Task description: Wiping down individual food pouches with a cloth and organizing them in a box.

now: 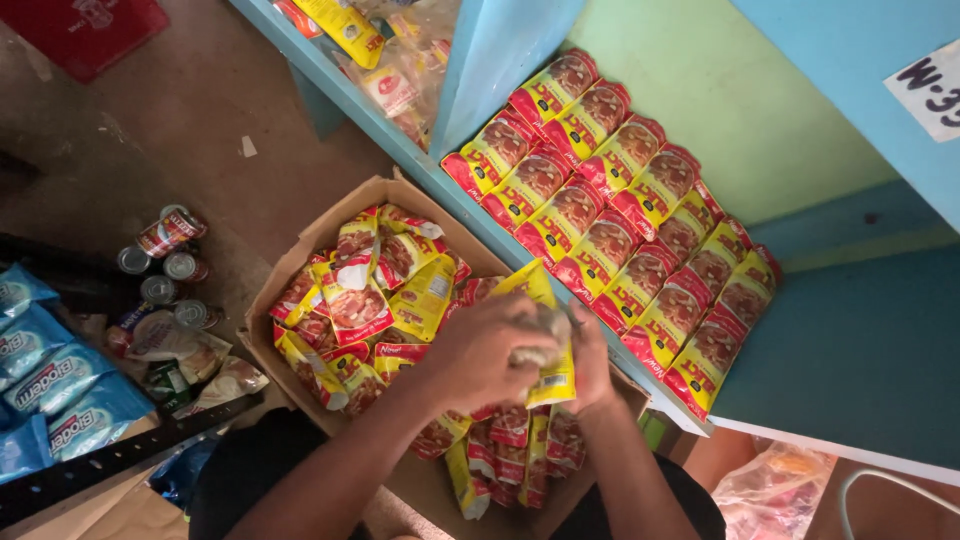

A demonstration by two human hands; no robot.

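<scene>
Both hands meet above the cardboard box point(300, 262): the left hand point(480, 352) and the right hand point(590, 362) are closed together on a small bundle of yellow-and-red food sachets point(552, 382), held over the box's right edge, just beside the front edge of the blue shelf point(420, 160). On the shelf, two neat rows of the same sachets point(620, 220) already lie overlapping, from the upright divider toward the near end. The box holds many loose sachets point(370, 300) in a heap (more hang out at its near corner). I judge the stocking well begun, with much left to place.
</scene>
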